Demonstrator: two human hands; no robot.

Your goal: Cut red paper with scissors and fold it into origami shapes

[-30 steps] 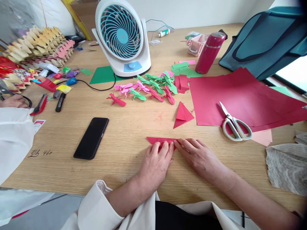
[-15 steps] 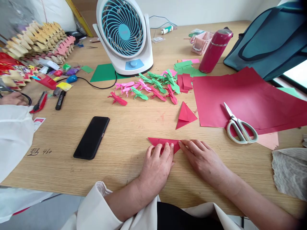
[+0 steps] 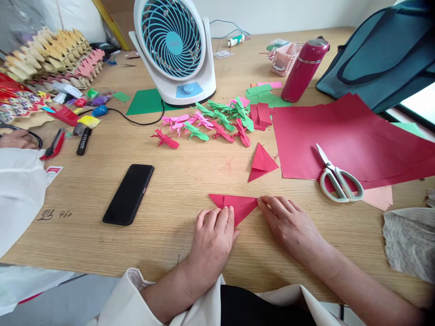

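A folded red paper (image 3: pixel 239 206), shaped like a flat triangle, lies on the table in front of me. My left hand (image 3: pixel 212 235) has its fingers together on the lower left part of the paper, and its thumb is mostly tucked at the side. At the right corner, my right hand (image 3: pixel 283 217) pinches the paper between thumb and fingers. Just beyond sits a second folded red triangle (image 3: pixel 262 164), touched by neither hand. Farther back lies a cluster of small folded figures in green (image 3: pixel 224 118), pink (image 3: pixel 176 122) and red (image 3: pixel 166 138).
Scissors (image 3: pixel 336 176) rest on large red sheets (image 3: pixel 312 136) at the right. A phone (image 3: pixel 129 194) lies to the left. Behind stand a fan (image 3: pixel 188 90), a red bottle (image 3: pixel 302 72) and a teal bag (image 3: pixel 367 59). Another person's sleeve (image 3: pixel 22 190) reaches in from the left.
My left hand has slid left and down along the folded paper, so more of its surface shows. My right hand keeps its pinch at the right corner.
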